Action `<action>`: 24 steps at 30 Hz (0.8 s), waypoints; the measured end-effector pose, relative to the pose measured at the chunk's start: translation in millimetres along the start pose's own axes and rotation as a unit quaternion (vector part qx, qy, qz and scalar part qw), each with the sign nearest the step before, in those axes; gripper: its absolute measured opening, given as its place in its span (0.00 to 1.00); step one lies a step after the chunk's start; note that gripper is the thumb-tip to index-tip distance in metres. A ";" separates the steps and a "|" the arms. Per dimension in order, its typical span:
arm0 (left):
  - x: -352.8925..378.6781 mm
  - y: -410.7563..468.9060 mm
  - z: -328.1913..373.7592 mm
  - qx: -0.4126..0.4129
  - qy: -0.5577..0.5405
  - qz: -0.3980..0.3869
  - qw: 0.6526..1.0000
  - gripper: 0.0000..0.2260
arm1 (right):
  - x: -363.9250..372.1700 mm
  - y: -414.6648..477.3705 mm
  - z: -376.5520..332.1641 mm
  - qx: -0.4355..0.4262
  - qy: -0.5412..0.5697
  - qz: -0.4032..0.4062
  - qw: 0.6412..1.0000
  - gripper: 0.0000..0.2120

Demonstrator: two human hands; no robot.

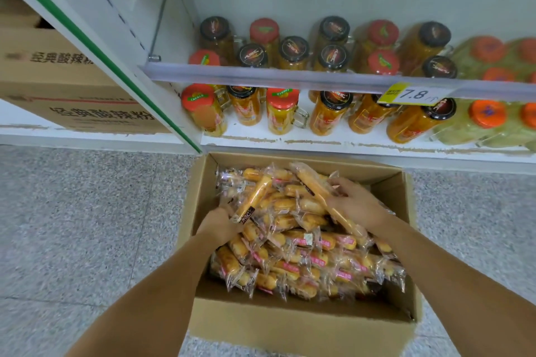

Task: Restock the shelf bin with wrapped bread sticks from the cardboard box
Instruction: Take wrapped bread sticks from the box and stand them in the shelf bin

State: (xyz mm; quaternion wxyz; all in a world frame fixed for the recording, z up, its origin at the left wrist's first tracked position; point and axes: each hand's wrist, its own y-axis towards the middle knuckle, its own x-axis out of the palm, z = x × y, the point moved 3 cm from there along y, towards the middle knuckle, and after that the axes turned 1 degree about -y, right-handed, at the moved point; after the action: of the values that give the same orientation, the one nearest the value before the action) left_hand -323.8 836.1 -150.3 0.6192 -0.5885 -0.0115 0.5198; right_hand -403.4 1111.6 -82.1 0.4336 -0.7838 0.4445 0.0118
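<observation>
Speckled grey floor lies under an open cardboard box, which stands at 6 o'clock before a white shelf of jars. Inside, the wrapped bread sticks are heaped nearly to the rim. My left hand grips one stick at its lower end; my right hand closes around another stick, toward 1 o'clock. No shelf bin is visible, so I judge the restocking mostly remains.

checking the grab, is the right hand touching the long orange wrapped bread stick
Touching: the head view shows the right hand laid over the long orange wrapped bread stick, fingers on its wrapper.
</observation>
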 end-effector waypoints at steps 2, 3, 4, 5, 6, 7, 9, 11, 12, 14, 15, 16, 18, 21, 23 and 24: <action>-15.7 -13.7 3.8 0.016 -0.042 0.014 0.999 0.13 | -10.6 -18.3 -8.7 0.047 0.171 -0.036 0.983 0.18; -25.4 -21.3 6.1 0.022 -0.061 0.018 0.998 0.11 | -16.1 -28.3 -11.6 0.070 0.241 -0.053 0.967 0.23; -35.8 -30.4 8.8 0.026 -0.079 0.016 0.996 0.10 | -20.5 -39.6 -16.8 0.086 0.303 -0.070 0.947 0.27; -46.0 -39.9 11.8 0.029 -0.096 0.008 0.995 0.09 | -25.2 -52.5 -24.7 0.095 0.345 -0.085 0.930 0.28; -56.7 -51.0 15.6 0.028 -0.113 -0.004 0.993 0.08 | -29.7 -67.4 -38.4 0.092 0.374 -0.102 0.917 0.26; -68.2 -64.1 20.5 0.023 -0.134 -0.013 0.991 0.07 | -33.9 -82.6 -52.0 0.080 0.386 -0.118 0.912 0.22; -93.6 -95.0 33.0 0.015 -0.150 -0.018 0.988 0.06 | -42.8 -115.5 -81.7 0.055 0.380 -0.132 0.914 0.15; -119.9 -128.9 46.2 0.027 -0.154 -0.019 0.988 0.07 | -53.3 -147.3 -109.2 0.032 0.344 -0.133 0.929 0.12; -134.3 -147.3 53.7 0.036 -0.158 -0.019 0.987 0.07 | -59.5 -163.3 -124.0 0.025 0.315 -0.128 0.940 0.12; -164.5 -185.3 68.9 0.057 -0.182 -0.028 0.981 0.07 | -72.4 -194.5 -150.5 0.007 0.236 -0.106 0.966 0.13; -181.4 -206.7 77.5 0.066 -0.206 -0.038 0.976 0.07 | -78.8 -211.9 -165.1 -0.002 0.184 -0.093 0.979 0.13; -200.5 -227.3 87.6 0.074 -0.237 -0.047 0.968 0.08 | -85.7 -230.5 -183.7 -0.013 0.133 -0.084 0.987 0.11; -241.5 -267.5 108.0 0.104 -0.281 -0.055 0.952 0.12 | -95.7 -264.5 -222.6 -0.050 0.072 -0.085 0.993 0.08; -304.7 -335.5 139.6 0.168 -0.309 -0.079 0.933 0.08 | -107.2 -315.0 -281.6 -0.109 0.050 -0.115 0.986 0.15; -334.2 -369.6 158.4 0.194 -0.336 -0.082 0.918 0.06 | -109.3 -339.5 -311.1 -0.125 0.037 -0.150 0.980 0.20; -350.7 -387.4 168.4 0.204 -0.355 -0.078 0.909 0.06 | -111.3 -353.2 -328.1 -0.132 0.021 -0.160 0.978 0.21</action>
State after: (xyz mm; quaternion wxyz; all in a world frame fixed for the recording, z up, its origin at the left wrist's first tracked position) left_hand -346.3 816.6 397.9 0.7197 -0.2231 -0.1703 0.6350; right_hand -341.4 1042.5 403.9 0.3128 -0.8951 0.3173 -0.0152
